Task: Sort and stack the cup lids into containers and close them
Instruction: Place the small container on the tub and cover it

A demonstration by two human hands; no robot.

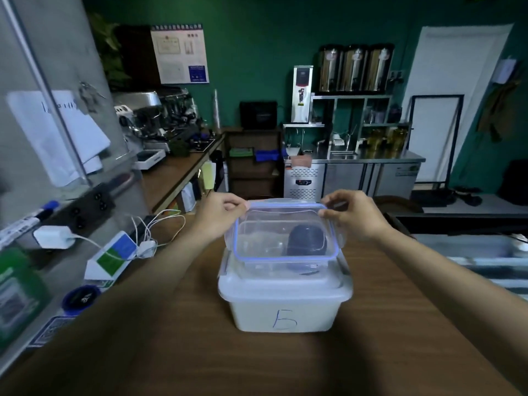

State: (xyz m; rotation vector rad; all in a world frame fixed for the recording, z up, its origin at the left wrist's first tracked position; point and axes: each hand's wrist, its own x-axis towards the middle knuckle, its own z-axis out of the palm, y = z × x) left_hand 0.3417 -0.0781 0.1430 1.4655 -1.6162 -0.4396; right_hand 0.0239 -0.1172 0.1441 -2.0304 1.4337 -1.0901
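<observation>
Clear plastic with a blue seal: one rectangular container lid (281, 224), held tilted above a clear container (257, 270). Its far edge is raised and its near edge is low, close to the container's near rim; whether the two touch cannot be told. The left hand (220, 214) pinches the lid's far left corner between thumb and curled fingers. The right hand (354, 214) pinches the far right corner in the same way. Both hands are clamped on the lid and neither is free. The lid's long axis runs left to right, from one hand to the other, so both are equally near the work. The clear container lies directly below the lid and slightly toward the person. Inside it, at the right and seen through the lid, is a dark domed stack of cup lids (307, 241); the left part looks bare, though glare blurs it. The clear container rests on a white container (283, 312), which is closed and marked on its front in blue pen. That in turn stands on the brown wooden surface (171, 338), midway between the forearms. A white charger (54, 238) with trailing cables and a marker pen (43, 211) lie well apart at left. An espresso machine (160, 115) stands far back. Judged step: closing, with the far edge yet to swing down square onto the rim before any clips are pressed.
</observation>
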